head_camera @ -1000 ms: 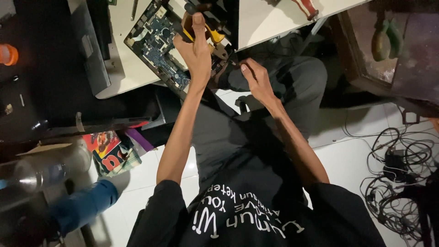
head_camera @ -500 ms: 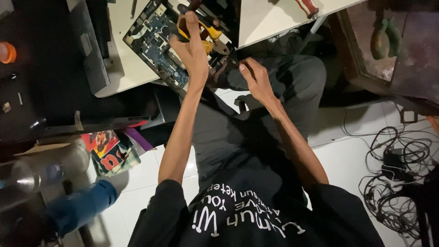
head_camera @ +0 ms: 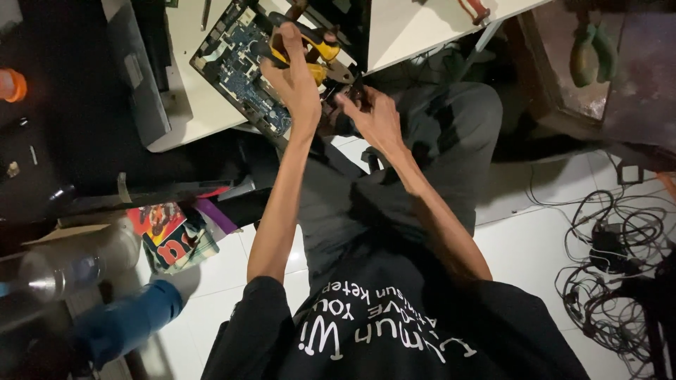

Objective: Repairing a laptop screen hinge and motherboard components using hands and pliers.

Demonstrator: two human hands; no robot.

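Presently gripping: left hand (head_camera: 296, 81) closed around yellow-handled pliers (head_camera: 320, 56), over an opened laptop base with blue circuit board (head_camera: 243, 67), lying on the white desk (head_camera: 190, 105) near its front edge. Right hand (head_camera: 377, 119) pinching a small dark part (head_camera: 358, 91) just beside the plier tips.

Risking, as judged: tips slipping and gouging the board; the small part dropping to the tiled floor (head_camera: 521, 246) among tangled cables (head_camera: 612, 274).

Lying at floor left: a flat red-and-black printed package (head_camera: 169, 232); a blue cylinder (head_camera: 130, 327). Showing at far left: an orange cap (head_camera: 13, 84).
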